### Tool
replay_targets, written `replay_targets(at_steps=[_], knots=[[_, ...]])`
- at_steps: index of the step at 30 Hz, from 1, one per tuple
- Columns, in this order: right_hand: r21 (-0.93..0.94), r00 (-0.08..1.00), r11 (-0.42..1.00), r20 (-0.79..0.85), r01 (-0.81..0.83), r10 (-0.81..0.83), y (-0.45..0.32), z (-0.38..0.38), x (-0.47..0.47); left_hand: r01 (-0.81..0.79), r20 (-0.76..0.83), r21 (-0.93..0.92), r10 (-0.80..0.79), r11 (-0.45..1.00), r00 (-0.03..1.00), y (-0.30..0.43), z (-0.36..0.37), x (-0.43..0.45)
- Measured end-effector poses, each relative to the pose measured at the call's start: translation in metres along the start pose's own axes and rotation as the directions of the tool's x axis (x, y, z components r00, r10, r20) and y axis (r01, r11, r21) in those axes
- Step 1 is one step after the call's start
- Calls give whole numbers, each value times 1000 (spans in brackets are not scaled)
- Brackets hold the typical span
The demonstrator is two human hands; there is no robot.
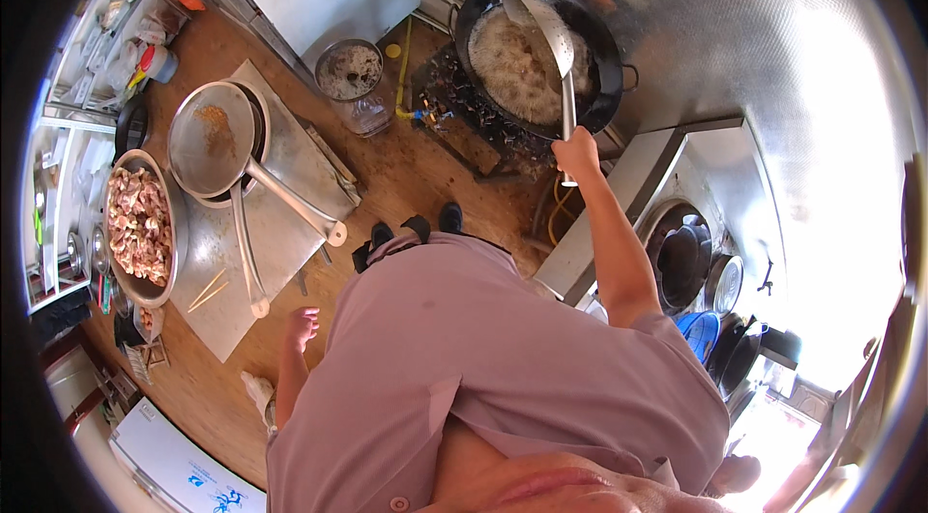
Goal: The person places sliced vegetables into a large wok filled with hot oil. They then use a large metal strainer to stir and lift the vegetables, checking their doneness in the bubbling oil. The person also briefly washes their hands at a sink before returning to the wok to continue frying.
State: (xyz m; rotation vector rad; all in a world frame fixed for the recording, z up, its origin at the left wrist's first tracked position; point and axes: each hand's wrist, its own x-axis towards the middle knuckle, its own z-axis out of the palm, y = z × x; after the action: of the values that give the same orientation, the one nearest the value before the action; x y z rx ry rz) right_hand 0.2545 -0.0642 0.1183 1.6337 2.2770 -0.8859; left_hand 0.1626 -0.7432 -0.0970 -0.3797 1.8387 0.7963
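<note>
My right hand (578,154) grips the handle of a steel skimmer ladle (557,41). The ladle's bowl, which looks perforated, is over a black two-handled wok (609,103). Pale foam covers the bubbling liquid (500,63) in the wok; whether food lies under it is hidden. My left hand (302,328) hangs at my side with bent fingers and no visible object in it. Nearest to it is a metal-topped table (225,339). Two long-handled strainers (210,168) rest there over a round pan (262,103), the upper one holding brown crumbs.
A metal basin (177,245) of cut raw meat (139,226) stands on the table's left, near two wooden sticks (209,292). Beyond the table, a strainer bowl (350,70) sits on a clear container (362,114). A yellow hose (403,78) runs by the burner. Pans (681,263) are at right.
</note>
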Motion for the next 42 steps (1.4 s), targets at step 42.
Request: replay_targets(at_steps=[42], knots=[[103,982,995,-187,18,2,58,-19,59,-104,-23,235,112,966,993,48,15,-36]])
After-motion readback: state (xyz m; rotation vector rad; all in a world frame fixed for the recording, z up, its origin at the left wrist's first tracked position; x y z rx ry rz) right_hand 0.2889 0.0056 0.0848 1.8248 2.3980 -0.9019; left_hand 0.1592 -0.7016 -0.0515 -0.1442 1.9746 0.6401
